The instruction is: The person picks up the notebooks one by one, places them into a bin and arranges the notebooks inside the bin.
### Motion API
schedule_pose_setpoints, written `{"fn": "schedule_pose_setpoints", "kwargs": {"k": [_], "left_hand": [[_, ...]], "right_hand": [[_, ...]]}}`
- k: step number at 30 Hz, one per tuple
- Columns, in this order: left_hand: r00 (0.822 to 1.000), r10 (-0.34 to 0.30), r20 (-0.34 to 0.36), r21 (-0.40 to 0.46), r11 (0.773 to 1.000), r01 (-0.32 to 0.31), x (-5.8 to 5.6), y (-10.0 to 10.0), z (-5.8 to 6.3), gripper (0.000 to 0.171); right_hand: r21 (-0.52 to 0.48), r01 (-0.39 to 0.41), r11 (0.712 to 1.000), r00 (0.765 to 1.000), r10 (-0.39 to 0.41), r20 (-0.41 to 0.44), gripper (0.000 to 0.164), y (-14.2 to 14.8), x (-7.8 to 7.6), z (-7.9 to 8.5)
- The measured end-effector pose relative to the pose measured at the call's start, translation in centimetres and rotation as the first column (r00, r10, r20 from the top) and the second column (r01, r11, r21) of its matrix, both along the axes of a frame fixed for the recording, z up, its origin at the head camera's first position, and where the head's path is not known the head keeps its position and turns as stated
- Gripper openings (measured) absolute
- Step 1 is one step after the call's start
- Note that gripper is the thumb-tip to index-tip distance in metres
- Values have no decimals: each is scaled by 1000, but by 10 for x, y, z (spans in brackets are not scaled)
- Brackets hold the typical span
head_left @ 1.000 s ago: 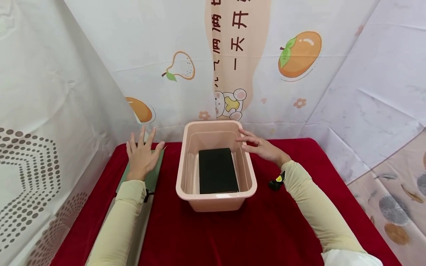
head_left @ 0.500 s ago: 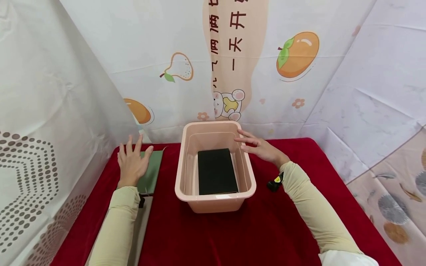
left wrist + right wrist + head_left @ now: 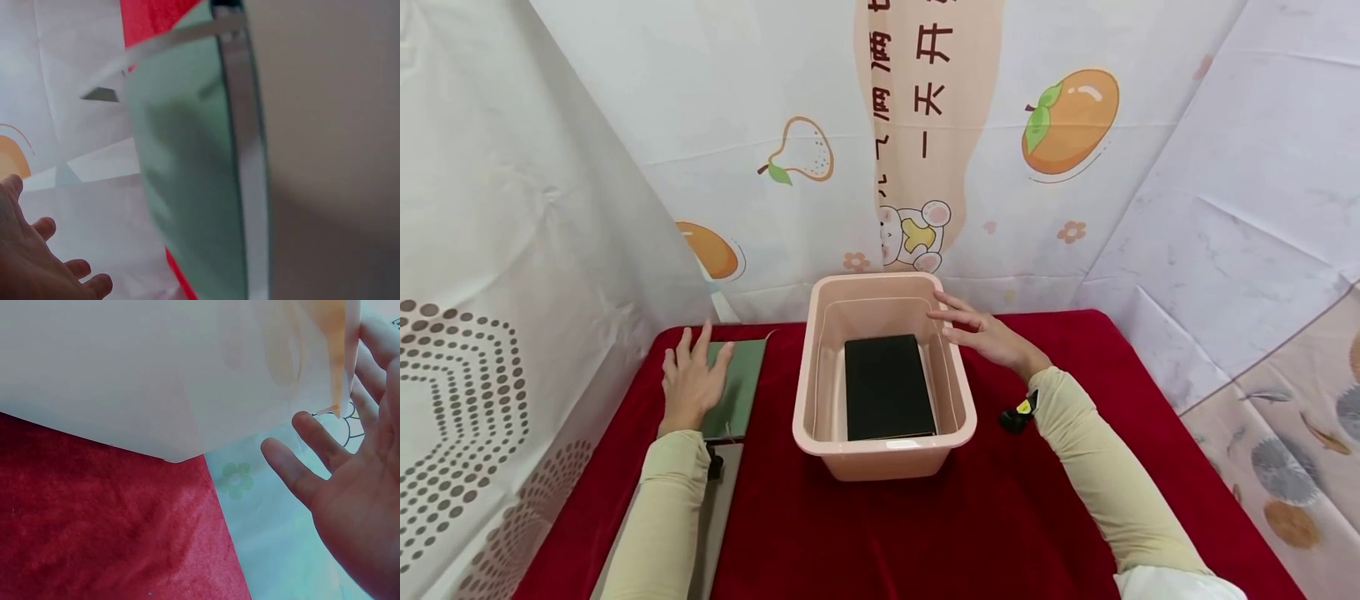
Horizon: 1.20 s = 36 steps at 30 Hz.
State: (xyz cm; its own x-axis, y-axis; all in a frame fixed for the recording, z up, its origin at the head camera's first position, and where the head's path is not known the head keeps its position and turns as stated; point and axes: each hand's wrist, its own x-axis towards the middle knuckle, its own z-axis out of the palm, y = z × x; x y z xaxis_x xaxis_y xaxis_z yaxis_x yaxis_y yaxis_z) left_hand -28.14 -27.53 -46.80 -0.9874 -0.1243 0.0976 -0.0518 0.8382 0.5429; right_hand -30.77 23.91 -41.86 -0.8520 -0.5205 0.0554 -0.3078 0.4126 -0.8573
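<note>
In the head view a pink plastic basin point(image 3: 883, 458) stands in the middle, with a black book or flat box point(image 3: 889, 387) lying in it. My left hand point(image 3: 692, 383), fingers spread, is over a green book point(image 3: 741, 383) on the left and grips nothing. The left wrist view shows that green book point(image 3: 187, 150) with its white page edge and a pale ribbon point(image 3: 169, 40); the hand point(image 3: 37, 256) is apart from it there. My right hand point(image 3: 988, 337) is at the basin's far right rim, fingers extended; whether they touch the rim is hard to tell.
A long grey-beige flat object point(image 3: 724, 508) lies nearer than the green book, partly under the left sleeve. Red cloth point(image 3: 820, 542) covers the table. Printed white curtains point(image 3: 737, 100) hang at the back and sides.
My left hand has moved left and a little toward me, baring more of the green book. The right hand and the basin stay practically where they were.
</note>
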Motion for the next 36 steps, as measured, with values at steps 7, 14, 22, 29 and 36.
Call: {"fn": "schedule_pose_setpoints", "kwargs": {"k": [7, 14, 22, 29, 36], "left_hand": [[999, 9, 49, 8, 1000, -9, 4, -8, -5, 80], [992, 32, 126, 13, 999, -34, 6, -13, -12, 88], [969, 19, 248, -7, 1000, -17, 9, -20, -17, 103], [953, 41, 300, -11, 999, -40, 13, -25, -17, 110], [952, 55, 302, -50, 998, -42, 17, -26, -16, 112]], "right_hand": [[-12, 26, 1000, 1000, -26, 7, 43, 0, 0, -3], [-31, 36, 999, 999, -35, 24, 43, 0, 0, -5], [-64, 40, 997, 999, -38, 36, 44, -1, 0, -7], [-84, 39, 996, 998, -36, 44, 45, -1, -1, -9], [-107, 32, 994, 998, -26, 54, 46, -1, 0, -10]]}}
